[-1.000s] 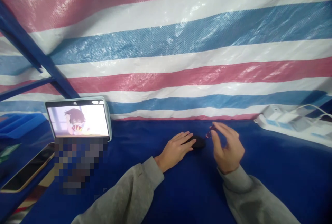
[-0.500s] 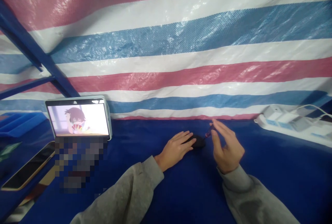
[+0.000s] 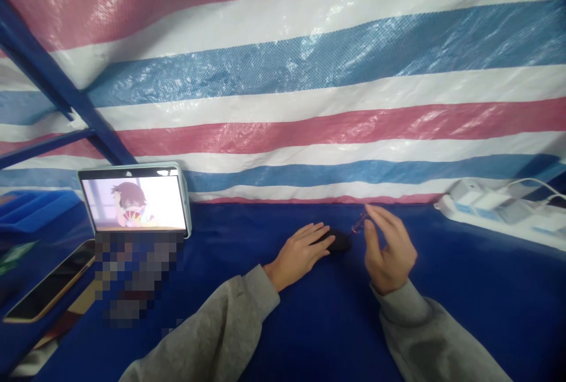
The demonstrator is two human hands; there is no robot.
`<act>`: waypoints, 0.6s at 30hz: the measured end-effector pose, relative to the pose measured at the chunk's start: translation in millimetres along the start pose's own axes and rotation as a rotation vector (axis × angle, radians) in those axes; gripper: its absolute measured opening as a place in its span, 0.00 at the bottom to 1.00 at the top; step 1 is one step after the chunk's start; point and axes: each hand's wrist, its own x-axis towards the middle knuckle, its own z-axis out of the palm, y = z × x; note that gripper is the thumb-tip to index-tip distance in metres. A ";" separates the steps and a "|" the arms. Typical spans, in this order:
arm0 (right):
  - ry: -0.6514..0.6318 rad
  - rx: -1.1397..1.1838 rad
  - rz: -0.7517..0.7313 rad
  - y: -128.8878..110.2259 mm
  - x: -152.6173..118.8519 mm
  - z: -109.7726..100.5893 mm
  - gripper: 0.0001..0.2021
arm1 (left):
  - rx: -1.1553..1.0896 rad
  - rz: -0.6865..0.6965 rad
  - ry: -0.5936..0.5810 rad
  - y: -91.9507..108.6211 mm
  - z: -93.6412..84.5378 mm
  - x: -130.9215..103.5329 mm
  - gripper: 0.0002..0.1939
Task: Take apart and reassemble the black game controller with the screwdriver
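Note:
On the blue tabletop lies a black, rounded computer mouse (image 3: 339,240). My left hand (image 3: 300,252) lies over its left side, fingers pressed on it and holding it down. Between the thumb and fingertips of my right hand (image 3: 391,246) is a small screwdriver (image 3: 359,223) with a clear, purplish handle. It slants down to the left, and its reddish tip end is at the right edge of the mouse. Whether the tip touches the mouse I cannot tell.
A tablet (image 3: 135,202) playing a cartoon stands at the left. Beside it are a phone (image 3: 50,282) and a blue tray (image 3: 39,208). At the right lies a white power strip (image 3: 499,217) with chargers and cables. A striped tarp (image 3: 309,128) hangs behind the table.
My right hand's fingertips have shifted slightly right on the screwdriver, and more of its handle shows. My left hand and the mouse have stayed in place.

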 end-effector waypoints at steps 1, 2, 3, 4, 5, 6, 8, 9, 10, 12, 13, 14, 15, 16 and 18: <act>0.001 0.001 -0.002 0.2 0.0 0.1 0.17 | 0.002 -0.001 -0.001 0.0 0.0 0.1 0.18; 0.000 0.003 -0.004 0.4 0.0 0.2 0.17 | 0.003 -0.001 -0.001 0.1 0.0 0.2 0.18; 0.002 0.005 -0.005 0.7 0.0 0.3 0.17 | 0.003 0.000 -0.002 0.2 -0.1 0.3 0.18; 0.004 0.007 -0.004 1.0 0.0 0.3 0.18 | 0.002 0.000 0.000 0.4 -0.3 0.4 0.18; 0.006 0.009 -0.004 1.3 -0.1 0.4 0.18 | 0.002 -0.001 0.001 0.5 -0.5 0.5 0.18; 0.007 0.011 -0.004 1.5 -0.2 0.4 0.18 | 0.002 -0.003 0.000 0.7 -0.7 0.7 0.18; 0.002 0.012 -0.002 1.6 -0.2 0.4 0.17 | 0.000 -0.005 -0.001 1.0 -1.2 0.9 0.18; -0.003 0.011 0.001 1.5 -0.2 0.4 0.17 | -0.001 -0.005 -0.002 1.0 -1.5 0.9 0.18; -0.006 0.010 0.006 1.2 0.0 0.3 0.16 | -0.002 -0.004 -0.003 1.1 -1.7 1.0 0.18; -0.012 0.009 0.013 0.4 0.5 0.1 0.15 | 0.001 -0.004 -0.007 1.2 -2.1 1.1 0.18; -0.014 0.010 0.012 0.0 0.8 0.0 0.15 | 0.005 -0.004 -0.009 1.3 -2.3 1.2 0.18; -0.013 0.012 0.008 -0.4 1.0 -0.1 0.15 | 0.011 -0.005 -0.012 1.3 -2.3 1.1 0.18; -0.012 0.014 0.001 -0.7 1.2 -0.2 0.15 | 0.017 -0.005 -0.015 1.3 -2.3 1.0 0.17; -0.010 0.016 -0.007 -0.8 1.3 -0.3 0.16 | 0.021 -0.006 -0.014 1.3 -2.1 0.9 0.17; -0.007 0.015 -0.013 -0.8 1.0 -0.3 0.16 | 0.023 -0.008 -0.009 1.0 -1.5 0.5 0.17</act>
